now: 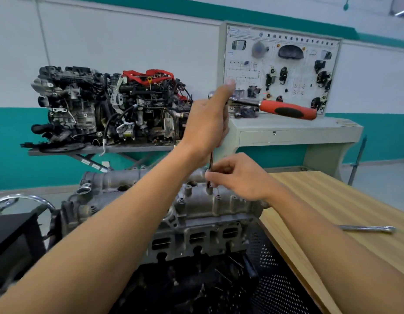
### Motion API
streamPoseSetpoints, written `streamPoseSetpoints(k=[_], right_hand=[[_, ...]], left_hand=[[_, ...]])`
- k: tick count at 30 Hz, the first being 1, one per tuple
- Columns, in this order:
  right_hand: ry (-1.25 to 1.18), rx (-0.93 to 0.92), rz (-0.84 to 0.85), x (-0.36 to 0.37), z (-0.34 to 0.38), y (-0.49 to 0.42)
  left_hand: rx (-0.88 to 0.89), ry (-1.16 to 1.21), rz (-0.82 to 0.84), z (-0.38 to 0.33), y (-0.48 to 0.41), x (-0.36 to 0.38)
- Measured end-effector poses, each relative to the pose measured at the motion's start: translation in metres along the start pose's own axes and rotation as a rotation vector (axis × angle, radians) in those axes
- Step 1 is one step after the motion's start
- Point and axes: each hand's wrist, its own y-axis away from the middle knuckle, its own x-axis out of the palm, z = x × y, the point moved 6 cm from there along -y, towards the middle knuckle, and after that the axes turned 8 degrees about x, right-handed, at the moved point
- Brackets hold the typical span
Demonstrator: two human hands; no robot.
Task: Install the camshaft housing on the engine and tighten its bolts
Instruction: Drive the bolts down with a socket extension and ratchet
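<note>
Currently the camshaft housing sits on top of the engine, and your tool stands upright on one of the housing's bolt bosses near its far edge. Your left hand is wrapped round the head end of the ratchet, thumb raised, with the red handle sticking out free to the right. Your right hand pinches the extension bar between its fingertips just above the socket. The main risk is a tilted bar: with an extension this long, any lean at the top will probably cock the socket on the bolt head, so that it slips off or rounds the head. Set the bar upright before you swing the handle. A second risk is cross-threading (whether this bolt was started by hand cannot be told from this view), so feel for free turning first. A neighbouring bolt appears to stand proud; fully tightening one bolt while others are loose could seat the housing unevenly. Keep your right fingertips clear of the socket as it turns.
</note>
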Motion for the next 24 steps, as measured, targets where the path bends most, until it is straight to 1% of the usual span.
streamPoseSetpoints(k=[3, 5, 9, 14, 21, 24], right_hand=[[0.147, 0.040, -0.041, -0.002, -0.017, 0.005], [0.187, 0.054, -0.042, -0.003, -0.023, 0.006], [0.214, 0.046, -0.052, -0.006, -0.029, 0.004], [0.149, 0.043, -0.044, -0.003, -0.034, 0.003], [0.081, 0.060, -0.027, -0.002, -0.037, 0.004], [0.077, 0.093, -0.008, -0.001, -0.039, 0.004]], left_hand=[[-0.044, -0.033, -0.047, 0.022, 0.003, 0.010], [-0.055, -0.060, -0.062, 0.031, 0.002, 0.013], [-0.097, -0.029, -0.089, 0.040, -0.003, 0.012], [-0.138, -0.028, -0.132, 0.046, -0.006, 0.010], [-0.134, -0.088, -0.264, 0.050, -0.007, 0.005], [-0.126, -0.109, -0.263, 0.053, -0.008, 0.009]])
